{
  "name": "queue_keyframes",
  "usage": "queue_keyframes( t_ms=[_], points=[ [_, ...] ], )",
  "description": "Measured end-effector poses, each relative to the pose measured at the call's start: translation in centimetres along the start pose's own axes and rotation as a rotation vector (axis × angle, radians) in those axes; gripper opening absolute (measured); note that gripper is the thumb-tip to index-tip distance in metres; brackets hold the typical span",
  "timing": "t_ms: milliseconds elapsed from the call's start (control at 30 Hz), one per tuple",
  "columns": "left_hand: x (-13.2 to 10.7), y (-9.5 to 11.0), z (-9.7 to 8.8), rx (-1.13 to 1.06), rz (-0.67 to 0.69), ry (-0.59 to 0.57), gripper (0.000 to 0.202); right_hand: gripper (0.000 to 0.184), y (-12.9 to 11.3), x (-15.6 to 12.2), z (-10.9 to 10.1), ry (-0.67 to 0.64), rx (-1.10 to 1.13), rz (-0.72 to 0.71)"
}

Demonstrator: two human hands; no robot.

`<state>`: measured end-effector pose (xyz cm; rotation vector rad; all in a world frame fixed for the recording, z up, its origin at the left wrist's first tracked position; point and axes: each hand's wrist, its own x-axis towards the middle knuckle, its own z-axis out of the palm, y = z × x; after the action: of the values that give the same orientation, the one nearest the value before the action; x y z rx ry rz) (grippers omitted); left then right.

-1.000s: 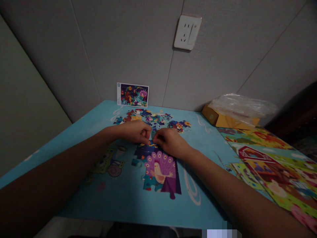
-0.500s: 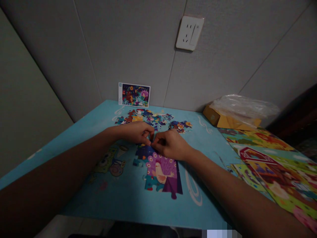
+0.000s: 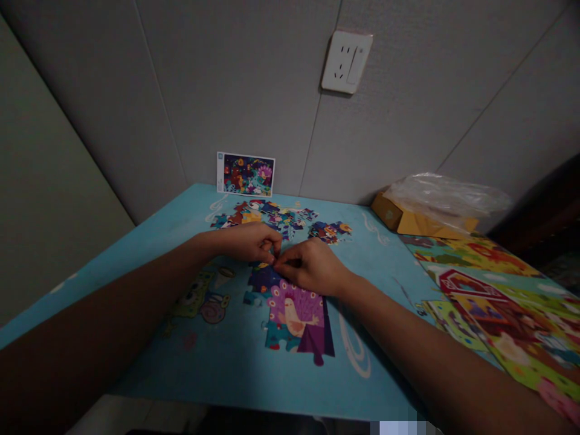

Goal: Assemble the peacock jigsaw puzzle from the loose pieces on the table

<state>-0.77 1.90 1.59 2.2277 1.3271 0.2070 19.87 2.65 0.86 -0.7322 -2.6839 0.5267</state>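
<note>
A partly joined jigsaw puzzle [image 3: 296, 314] lies flat on the blue table, showing a pink peacock-like bird on purple and teal. At its far edge my left hand [image 3: 254, 243] and my right hand [image 3: 312, 266] meet, fingertips almost touching. Both are closed in a pinch on a small dark puzzle piece, mostly hidden by the fingers. Behind the hands lies a spread of loose puzzle pieces [image 3: 272, 212], with a smaller heap of pieces [image 3: 330, 231] to its right. A picture card [image 3: 248, 175] of the whole scene leans on the wall.
The blue table [image 3: 217, 368] carries printed cartoon figures. At the back right stands a yellow cardboard box [image 3: 412, 222] with a clear plastic bag [image 3: 446, 196] over it. A colourful farm picture [image 3: 502, 302] covers the right side. A wall socket [image 3: 347, 62] is above.
The right fingertips have shifted slightly left and down at the puzzle's far edge. The left hand stays nearly in place. The puzzle and loose pieces look unchanged.
</note>
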Motion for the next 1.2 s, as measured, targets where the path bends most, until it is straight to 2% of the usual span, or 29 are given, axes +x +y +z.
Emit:
queue_keyframes(
  t_ms=[100,233,433,567,700,767,900,1000,1100,1200],
  points=[
    [0.0,-0.1,0.0,-0.011,0.014,0.003,0.01,0.016,0.2,0.0,-0.2,0.004,0.011,0.007],
    [0.0,-0.3,0.1,-0.028,0.015,0.001,0.011,0.018,0.6,-0.1,-0.5,0.113,0.05,0.046],
    [0.0,0.2,0.0,0.015,-0.003,0.013,0.009,0.012,0.4,-0.2,-0.4,-0.002,0.093,0.017],
    [-0.1,0.5,-0.2,0.06,0.018,0.031,0.007,0.015,0.4,-0.2,-0.8,0.114,0.088,0.029],
    [-0.2,0.5,-0.2,0.067,0.059,0.032,0.007,0.032,1.0,-0.3,-1.2,-0.04,0.103,0.038],
    [-0.3,0.7,-0.2,0.091,0.064,0.041,0.006,0.042,1.3,-0.2,-1.4,-0.067,0.12,0.053],
    [-0.4,1.2,0.0,0.172,0.101,0.084,0.012,0.053,1.8,-0.1,-1.9,0.186,0.188,0.197],
    [-0.5,1.9,0.5,0.219,0.176,0.131,0.024,0.05,2.2,-0.1,-2.3,0.329,0.213,0.26],
    [-0.4,2.6,1.1,0.266,0.247,0.154,0.032,0.043,2.6,-0.2,-2.5,0.371,0.262,0.259],
    [-0.3,3.0,1.6,0.303,0.262,0.145,0.043,0.037,2.9,-0.4,-2.5,0.339,0.346,0.122]
  ],
)
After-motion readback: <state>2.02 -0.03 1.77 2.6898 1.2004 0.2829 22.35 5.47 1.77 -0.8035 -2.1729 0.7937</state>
